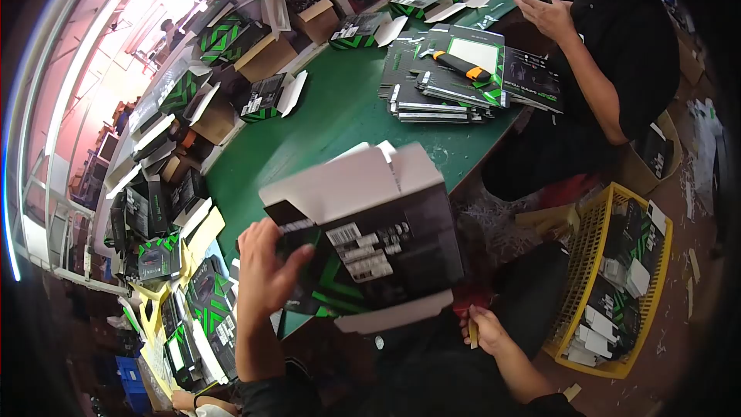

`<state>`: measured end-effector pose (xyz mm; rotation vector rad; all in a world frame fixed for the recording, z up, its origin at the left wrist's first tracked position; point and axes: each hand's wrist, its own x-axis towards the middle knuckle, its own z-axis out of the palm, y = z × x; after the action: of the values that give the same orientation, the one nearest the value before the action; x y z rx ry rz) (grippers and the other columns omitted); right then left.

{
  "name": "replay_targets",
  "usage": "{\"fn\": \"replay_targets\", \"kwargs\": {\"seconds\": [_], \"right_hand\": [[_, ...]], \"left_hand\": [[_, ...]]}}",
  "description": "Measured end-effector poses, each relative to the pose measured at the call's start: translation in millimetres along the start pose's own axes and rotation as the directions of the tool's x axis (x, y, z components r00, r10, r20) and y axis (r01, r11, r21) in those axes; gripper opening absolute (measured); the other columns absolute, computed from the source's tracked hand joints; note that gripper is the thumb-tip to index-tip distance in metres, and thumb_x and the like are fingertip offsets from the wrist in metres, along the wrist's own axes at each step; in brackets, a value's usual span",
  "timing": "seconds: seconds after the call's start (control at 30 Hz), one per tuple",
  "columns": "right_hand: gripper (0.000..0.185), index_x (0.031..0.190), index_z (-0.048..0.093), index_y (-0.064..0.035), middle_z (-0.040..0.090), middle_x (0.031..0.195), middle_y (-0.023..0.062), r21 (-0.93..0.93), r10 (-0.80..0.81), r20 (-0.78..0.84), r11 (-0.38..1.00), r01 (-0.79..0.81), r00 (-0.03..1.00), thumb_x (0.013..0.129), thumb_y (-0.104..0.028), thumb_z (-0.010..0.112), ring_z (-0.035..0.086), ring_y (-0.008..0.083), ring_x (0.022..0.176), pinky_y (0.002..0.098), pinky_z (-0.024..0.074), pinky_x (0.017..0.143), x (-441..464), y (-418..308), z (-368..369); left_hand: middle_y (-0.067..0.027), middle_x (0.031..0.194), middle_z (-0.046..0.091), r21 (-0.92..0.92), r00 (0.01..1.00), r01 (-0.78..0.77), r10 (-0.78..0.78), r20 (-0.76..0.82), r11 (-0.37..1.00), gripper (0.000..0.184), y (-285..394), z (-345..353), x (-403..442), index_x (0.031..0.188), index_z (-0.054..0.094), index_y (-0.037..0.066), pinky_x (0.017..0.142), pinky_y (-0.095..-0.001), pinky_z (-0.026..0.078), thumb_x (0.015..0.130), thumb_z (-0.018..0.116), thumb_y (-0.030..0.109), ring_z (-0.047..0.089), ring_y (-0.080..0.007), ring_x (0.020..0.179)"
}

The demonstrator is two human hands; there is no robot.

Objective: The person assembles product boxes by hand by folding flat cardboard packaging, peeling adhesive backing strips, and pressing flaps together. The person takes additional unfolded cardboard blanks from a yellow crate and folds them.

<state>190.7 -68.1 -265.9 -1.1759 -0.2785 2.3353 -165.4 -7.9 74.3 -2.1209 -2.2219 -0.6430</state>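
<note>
Holding a black-and-green cardboard box with pale open flaps (405, 251) at the near edge of the green table (309, 135), left hand (266, 266) gripping one side; pinching a narrow tan strip (473, 333) in the right hand (489, 330), near the box.

Strong pinkish glare floods in beyond the left grip (270, 266), washing out the background; the green bench (309, 135) is moderately lit. Fisheye distortion bends the edges into black corners, and the carton (386, 239) blurs slightly.
</note>
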Motion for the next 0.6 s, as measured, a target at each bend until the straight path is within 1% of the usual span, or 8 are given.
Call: {"fn": "replay_targets", "kwargs": {"seconds": [0.03,0.1,0.2,0.3,0.37,0.43,0.53,0.6], "right_hand": [[0.019,0.115,0.061,-0.0033,0.063,0.093,0.0097,0.013,0.04,0.024,0.999,-0.041,0.999,0.102,-0.017,0.06,0.065,0.0197,0.075,0.0365,0.0568,0.062,-3.4,-3.0,-3.1],[0.032,0.124,0.061,0.0024,0.064,0.095,0.0077,-0.038,-0.013,0.07,0.999,0.016,0.997,0.092,0.001,0.059,0.063,0.0173,0.08,0.0327,0.056,0.07,-9.1,-16.1,-11.9],[0.028,0.116,0.067,0.0033,0.064,0.094,0.0062,-0.267,-0.434,-0.087,0.877,0.399,0.897,0.089,0.006,0.06,0.064,0.0151,0.081,0.0305,0.0549,0.071,-32.6,-62.2,-18.5],[0.021,0.113,0.068,0.0046,0.065,0.091,0.0059,-0.405,-0.78,-0.177,0.613,0.679,0.6,0.092,0.002,0.065,0.064,0.0149,0.079,0.0295,0.053,0.069,-80.9,-127.1,-2.5],[0.019,0.111,0.071,0.0016,0.064,0.086,0.0071,-0.634,-0.965,0.037,0.177,0.752,0.259,0.092,-0.002,0.068,0.063,0.018,0.077,0.0297,0.0511,0.066,-115.9,-156.7,12.6],[0.019,0.108,0.074,-0.0035,0.064,0.082,0.0088,-0.686,-0.868,0.496,-0.414,0.599,-0.032,0.089,-0.001,0.07,0.062,0.0214,0.074,0.03,0.0491,0.062,-154.0,-188.3,65.9],[0.031,0.097,0.079,-0.0111,0.064,0.082,0.0026,-0.572,-0.674,0.735,-0.673,0.469,-0.069,0.067,-0.005,0.078,0.059,0.0189,0.069,0.0293,0.0465,0.056,-170.9,-196.3,122.0],[0.03,0.095,0.077,-0.0101,0.062,0.081,0.0,-0.434,-0.481,0.876,-0.813,0.389,-0.027,0.065,-0.005,0.075,0.059,0.0154,0.068,0.027,0.0452,0.052,-163.9,-206.6,142.0]], "left_hand": [[-0.015,0.088,0.054,0.006,0.998,-0.057,0.057,-0.025,0.998,0.037,9.7,-0.2,-4.0,0.091,0.052,0.002,0.093,-0.0454,0.036,0.078,0.078,0.025,0.052,-0.0363,0.089],[-0.0143,0.1,0.062,0.042,0.996,-0.054,0.051,0.078,0.998,0.046,15.7,0.8,-16.8,0.114,0.063,0.002,0.098,-0.0443,0.037,0.075,0.078,0.02,0.055,-0.0365,0.099],[-0.0141,0.088,0.06,0.021,0.982,-0.144,0.14,0.128,0.989,0.036,38.4,15.0,-23.9,0.098,0.06,0.002,0.095,-0.0478,0.037,0.076,0.079,0.023,0.056,-0.0366,0.089],[-0.013,0.083,0.059,0.025,0.96,-0.242,0.236,0.148,0.97,0.033,61.6,37.8,-28.4,0.09,0.058,0.002,0.095,-0.051,0.038,0.079,0.078,0.026,0.057,-0.0343,0.085],[-0.0114,0.081,0.059,-0.009,0.939,-0.292,0.288,0.187,0.956,0.033,74.3,55.7,-28.1,0.09,0.059,0.003,0.094,-0.0509,0.039,0.079,0.078,0.027,0.058,-0.033,0.083],[-0.0117,0.079,0.058,-0.051,0.914,-0.335,0.338,0.226,0.941,0.034,87.6,72.2,-27.8,0.089,0.058,0.002,0.092,-0.0499,0.04,0.077,0.08,0.026,0.057,-0.034,0.082],[-0.0103,0.078,0.058,-0.118,0.872,-0.399,0.416,0.257,0.909,0.033,107.6,86.6,-24.2,0.088,0.059,0.003,0.091,-0.0494,0.041,0.077,0.079,0.027,0.057,-0.0327,0.08],[-0.0101,0.078,0.058,-0.175,0.847,-0.422,0.456,0.273,0.89,0.033,117.6,90.8,-20.8,0.087,0.059,0.003,0.092,-0.0491,0.041,0.077,0.079,0.027,0.057,-0.0323,0.08]]}}
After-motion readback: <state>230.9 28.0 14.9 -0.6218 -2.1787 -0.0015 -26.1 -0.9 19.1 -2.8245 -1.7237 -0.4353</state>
